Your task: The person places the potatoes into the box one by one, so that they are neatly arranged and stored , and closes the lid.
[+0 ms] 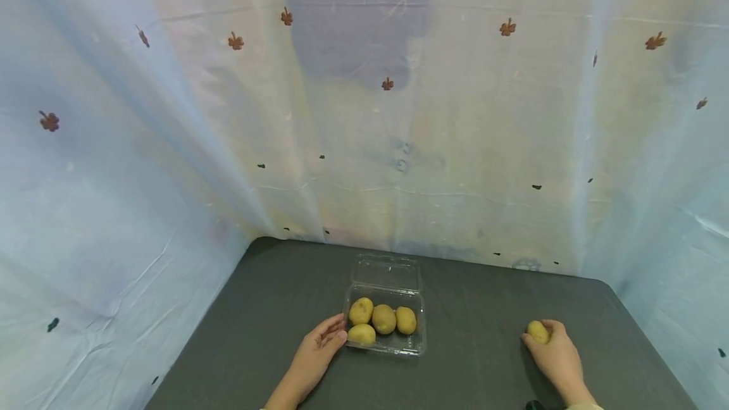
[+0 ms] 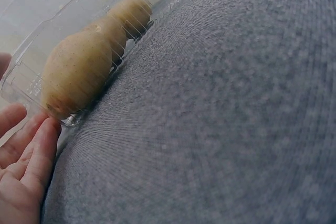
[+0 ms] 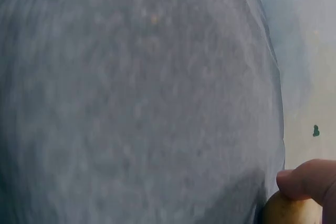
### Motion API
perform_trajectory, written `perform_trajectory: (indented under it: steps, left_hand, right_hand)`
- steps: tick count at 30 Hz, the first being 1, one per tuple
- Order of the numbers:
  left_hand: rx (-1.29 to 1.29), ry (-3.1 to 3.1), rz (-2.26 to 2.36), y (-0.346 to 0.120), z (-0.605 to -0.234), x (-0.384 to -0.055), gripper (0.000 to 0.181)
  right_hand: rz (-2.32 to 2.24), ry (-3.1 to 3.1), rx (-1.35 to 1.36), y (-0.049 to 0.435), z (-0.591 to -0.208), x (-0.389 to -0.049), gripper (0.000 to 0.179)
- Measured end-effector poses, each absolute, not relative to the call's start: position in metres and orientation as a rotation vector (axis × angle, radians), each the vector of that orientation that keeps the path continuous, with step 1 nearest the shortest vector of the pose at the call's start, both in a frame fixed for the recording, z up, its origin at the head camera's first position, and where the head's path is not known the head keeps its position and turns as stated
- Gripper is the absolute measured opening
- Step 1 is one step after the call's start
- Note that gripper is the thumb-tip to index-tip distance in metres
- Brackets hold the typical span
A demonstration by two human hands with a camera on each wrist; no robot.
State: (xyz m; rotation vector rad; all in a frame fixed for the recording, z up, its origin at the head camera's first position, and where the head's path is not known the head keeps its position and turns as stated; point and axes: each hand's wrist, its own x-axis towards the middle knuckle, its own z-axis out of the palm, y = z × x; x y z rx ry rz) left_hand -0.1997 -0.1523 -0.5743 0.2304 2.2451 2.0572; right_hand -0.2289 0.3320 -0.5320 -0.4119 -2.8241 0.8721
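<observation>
A clear plastic clamshell box (image 1: 393, 351) lies on the dark table with its lid raised toward the back. Several yellow-brown potatoes (image 1: 384, 319) sit inside; the left wrist view shows a potato (image 2: 79, 72) through the clear wall. My left hand (image 1: 314, 352) is at the box's left side, its relaxed fingertips (image 2: 51, 124) touching the lower corner. Far to the right, my right hand (image 1: 555, 354) grips another potato (image 1: 538, 332) between thumb and fingers. Only the upper part of that potato (image 3: 286, 211) shows in the right wrist view, under a fingertip.
A dark grey cloth covers the table (image 1: 467, 309), with a wide stretch between the box and my right hand. Pale patterned curtains (image 1: 353, 144) with small leaf shapes hang behind the table and along both sides.
</observation>
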Motion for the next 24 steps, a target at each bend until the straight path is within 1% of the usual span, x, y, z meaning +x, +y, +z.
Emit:
perform_trajectory:
  steps: [7, 18, 24]
  left_hand:
    - [0.221, 2.257, 2.045, -0.152, -0.575, -0.2, 0.053]
    - [0.22, 2.267, 2.036, -0.152, -0.572, -0.199, 0.052]
    - [0.222, 2.246, 2.05, -0.152, -0.571, -0.199, 0.053]
  right_hand:
    - [0.997, -2.828, -0.333, 0.306, -0.52, -0.23, 0.068]
    - [1.196, -2.802, 0.036, 0.239, -0.497, -0.228, 0.059]
    - [1.235, -2.786, 0.153, 0.208, -0.49, -0.225, 0.058]
